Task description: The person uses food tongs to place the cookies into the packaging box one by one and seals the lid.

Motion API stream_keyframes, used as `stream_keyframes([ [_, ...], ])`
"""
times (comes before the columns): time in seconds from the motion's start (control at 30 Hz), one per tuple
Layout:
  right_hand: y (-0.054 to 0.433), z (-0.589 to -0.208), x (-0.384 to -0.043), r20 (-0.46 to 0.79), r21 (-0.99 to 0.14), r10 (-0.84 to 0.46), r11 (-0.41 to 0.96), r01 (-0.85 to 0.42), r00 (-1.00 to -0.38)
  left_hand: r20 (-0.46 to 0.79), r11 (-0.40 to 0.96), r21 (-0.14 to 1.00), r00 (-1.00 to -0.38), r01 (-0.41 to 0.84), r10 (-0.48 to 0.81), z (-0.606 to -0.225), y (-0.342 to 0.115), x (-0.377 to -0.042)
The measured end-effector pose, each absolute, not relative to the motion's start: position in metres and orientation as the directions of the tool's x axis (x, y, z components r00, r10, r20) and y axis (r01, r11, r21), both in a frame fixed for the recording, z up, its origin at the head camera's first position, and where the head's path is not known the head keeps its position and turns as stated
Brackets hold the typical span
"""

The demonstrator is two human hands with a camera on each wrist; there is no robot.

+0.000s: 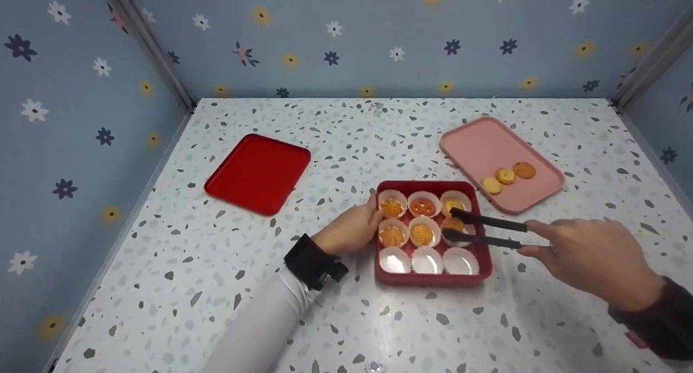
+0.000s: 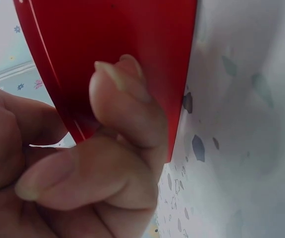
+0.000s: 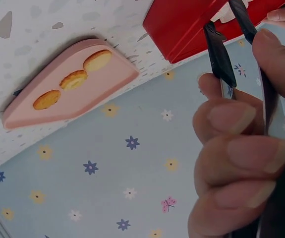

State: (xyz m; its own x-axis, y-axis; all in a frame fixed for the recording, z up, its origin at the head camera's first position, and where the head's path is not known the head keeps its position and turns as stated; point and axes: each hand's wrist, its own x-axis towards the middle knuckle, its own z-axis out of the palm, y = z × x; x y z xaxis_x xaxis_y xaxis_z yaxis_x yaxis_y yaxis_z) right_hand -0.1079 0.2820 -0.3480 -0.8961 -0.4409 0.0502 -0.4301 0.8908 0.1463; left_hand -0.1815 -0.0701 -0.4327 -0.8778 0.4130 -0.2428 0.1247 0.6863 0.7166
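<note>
A red box (image 1: pixel 435 280) holds rows of white paper cups, with cookies in the back and middle rows; bare white paper shows in the front row's cups (image 1: pixel 427 261). My left hand (image 1: pixel 352 225) holds the box's left side, its fingers curled against the outer wall in the left wrist view. My right hand (image 1: pixel 601 256) grips black-tipped tongs (image 1: pixel 495 220) from the right. The tong tips stand apart over the right column, one each side of a round brown cookie (image 1: pixel 452 225) at the middle-row cup. Behind it, a yellow cookie (image 1: pixel 452 204) sits partly hidden by the upper tip.
A pink tray (image 1: pixel 476 140) lies behind and right of the box, with three cookies (image 1: pixel 505 176) in a line near its front edge. To the left lies a red tray (image 1: pixel 257 172). Flowered blue walls (image 1: pixel 368 43) border the speckled table (image 1: pixel 178 308).
</note>
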Motion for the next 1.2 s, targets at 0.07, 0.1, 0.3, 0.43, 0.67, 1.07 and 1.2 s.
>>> stream_keyframes([
  [0.07,0.282,-0.348,-0.108,0.047,0.148,-0.44,0.891,-0.43,-0.897,-0.242,0.686,0.717,-0.879,0.123,0.41,-0.433,-0.071,-0.181],
  [0.1,0.282,-0.348,-0.108,0.047,0.149,-0.439,0.891,-0.428,-0.897,-0.242,0.685,0.719,-0.879,0.122,0.411,-0.433,-0.071,-0.18],
  [0.3,0.278,-0.342,-0.109,-0.018,0.146,-0.401,0.905,-0.399,-0.916,-0.22,0.691,0.705,-0.876,0.161,0.429,-0.433,-0.072,-0.18],
  [0.43,0.275,-0.339,-0.108,-0.044,0.145,-0.393,0.907,-0.395,-0.919,-0.22,0.691,0.703,-0.873,0.167,0.435,-0.432,-0.072,-0.18],
  [0.67,0.274,-0.336,-0.108,-0.024,0.164,-0.406,0.9,-0.404,-0.914,-0.22,0.697,0.696,-0.873,0.172,0.436,-0.432,-0.072,-0.181],
  [1.07,0.284,-0.319,-0.112,0.071,0.167,-0.365,0.922,-0.349,-0.928,-0.236,0.693,0.706,-0.874,0.147,0.426,-0.431,-0.071,-0.182],
  [1.2,0.295,-0.309,-0.12,0.131,0.164,-0.35,0.93,-0.328,-0.927,-0.217,0.692,0.701,-0.872,0.174,0.439,-0.431,-0.072,-0.182],
])
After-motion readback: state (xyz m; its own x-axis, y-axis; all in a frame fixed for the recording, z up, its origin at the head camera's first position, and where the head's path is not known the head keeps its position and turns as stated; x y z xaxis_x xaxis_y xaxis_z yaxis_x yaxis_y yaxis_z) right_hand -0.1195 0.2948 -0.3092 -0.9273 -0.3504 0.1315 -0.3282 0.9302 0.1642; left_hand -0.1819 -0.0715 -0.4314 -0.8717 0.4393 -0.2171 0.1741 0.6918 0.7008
